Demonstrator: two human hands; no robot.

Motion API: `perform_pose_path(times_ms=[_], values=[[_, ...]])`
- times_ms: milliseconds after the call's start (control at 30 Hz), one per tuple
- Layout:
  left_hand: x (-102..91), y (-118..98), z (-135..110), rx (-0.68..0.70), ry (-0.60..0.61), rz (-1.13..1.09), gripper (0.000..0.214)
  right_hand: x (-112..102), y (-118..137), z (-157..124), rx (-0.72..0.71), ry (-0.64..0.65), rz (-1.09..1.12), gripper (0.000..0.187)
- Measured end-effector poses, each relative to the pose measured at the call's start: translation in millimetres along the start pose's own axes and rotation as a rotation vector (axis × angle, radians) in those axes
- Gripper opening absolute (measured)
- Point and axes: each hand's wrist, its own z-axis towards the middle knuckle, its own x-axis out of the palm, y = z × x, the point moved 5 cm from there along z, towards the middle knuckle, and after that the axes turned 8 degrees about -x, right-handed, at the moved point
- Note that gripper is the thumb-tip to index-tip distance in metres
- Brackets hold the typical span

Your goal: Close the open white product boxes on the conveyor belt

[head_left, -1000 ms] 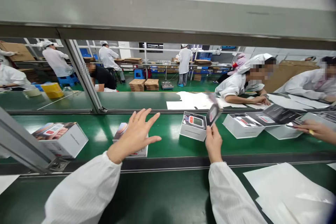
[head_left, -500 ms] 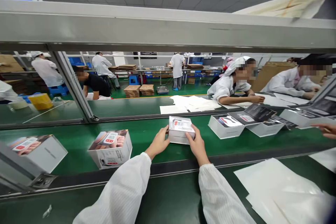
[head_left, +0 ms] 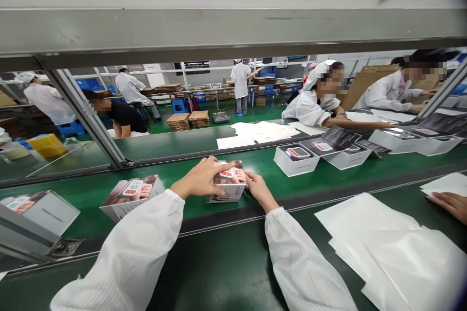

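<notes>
A small printed carton [head_left: 235,190], with a picture of a blood pressure monitor on its top, is between my two hands over the green belt [head_left: 197,214]. My left hand [head_left: 200,178] grips it from above and the left, thumb and fingers curved over the lid. On the right side, the fingers of my right hand [head_left: 260,190] press against the carton's edge. Its lid looks closed. Farther left on the belt are a similar closed carton [head_left: 133,192], partly behind my left sleeve, and another carton [head_left: 47,214] partly behind a metal post.
Open white boxes [head_left: 296,160] with devices and dark flaps line the belt at right. White sheets [head_left: 386,248] lie on the near right surface, more papers [head_left: 260,131] beyond. A co-worker [head_left: 315,97] reaches toward the boxes; another person's hand [head_left: 448,204] rests on paper. A metal beam [head_left: 219,24] crosses overhead.
The carton has been turned so its photo-printed face shows, and sits slightly left. My left hand has moved onto its top. The co-worker's arm across has stretched out toward the open boxes.
</notes>
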Motion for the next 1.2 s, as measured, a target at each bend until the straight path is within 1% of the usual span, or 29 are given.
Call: perform_pose_path(times_ms=[67,100,200,267,367,433,467,500,567,600,633,667,733,800,867,933,1067,1133,1200], values=[[0.1,11.4,-10.6,-0.049,0.053,-0.009,0.088,-4.5,-0.8,1.4,0.034,0.008,-0.029,0.040],[0.2,17.6,-16.2,-0.076,0.080,-0.029,0.087,-9.3,-0.3,2.7,0.043,-0.015,-0.039,0.040],[-0.2,35.6,-32.1,-0.150,0.146,-0.090,0.087,-32.6,5.4,6.5,0.036,-0.162,-0.083,0.041],[-1.0,44.8,-40.7,-0.175,0.174,-0.101,0.088,-56.6,11.6,7.0,-0.008,-0.320,-0.137,0.042],[-1.8,52.2,-49.2,-0.191,0.188,-0.036,0.088,-107.6,14.4,1.1,-0.071,-0.658,-0.252,0.043],[-3.8,50.0,-52.3,-0.198,0.127,0.046,0.088,-146.1,5.6,-4.7,-0.046,-0.888,-0.283,0.047],[-5.5,45.1,-53.5,-0.193,0.062,0.079,0.086,-164.1,-2.2,-6.0,-0.011,-0.970,-0.263,0.050],[-7.5,37.3,-55.2,-0.177,-0.019,0.096,0.084,-180.2,-10.9,-5.5,0.027,-1.020,-0.228,0.052],[-9.0,14.6,-60.2,-0.117,-0.175,0.084,0.077,-204.2,-26.7,1.8,0.083,-1.032,-0.151,0.056],[-7.6,1.5,-63.3,-0.081,-0.229,0.067,0.073,-211.7,-32.1,7.6,0.090,-1.011,-0.124,0.057],[-4.3,-11.4,-66.1,-0.049,-0.257,0.045,0.070,-216.2,-35.6,14.3,0.083,-0.984,-0.106,0.057],[0.6,-23.0,-68.2,-0.025,-0.260,0.018,0.067,-217.7,-37.4,21.5,0.064,-0.945,-0.087,0.057],[12.8,-40.7,-69.8,-0.003,-0.225,-0.038,0.062,-213.0,-38.1,34.8,0.017,-0.854,-0.038,0.057],[24.8,-50.7,-67.9,0.001,-0.184,-0.084,0.058,-202.8,-35.5,42.8,-0.026,-0.788,-0.002,0.056],[33.6,-55.5,-63.3,0.002,-0.165,-0.116,0.053,-191.6,-30.2,42.3,-0.048,-0.778,0.006,0.054],[38.6,-58.9,-57.4,0.009,-0.177,-0.140,0.049,-180.2,-20.8,34.6,-0.059,-0.779,-0.050,0.051],[42.2,-66.9,-45.7,0.011,-0.244,-0.205,0.044,-156.4,4.9,7.5,-0.059,-0.682,-0.299,0.051],[42.5,-70.1,-40.8,0.002,-0.300,-0.259,0.040,-146.5,14.2,-7.4,-0.066,-0.631,-0.374,0.054],[40.8,-71.5,-36.9,-0.015,-0.391,-0.327,0.037,-138.4,18.6,-19.7,-0.076,-0.583,-0.406,0.056]])
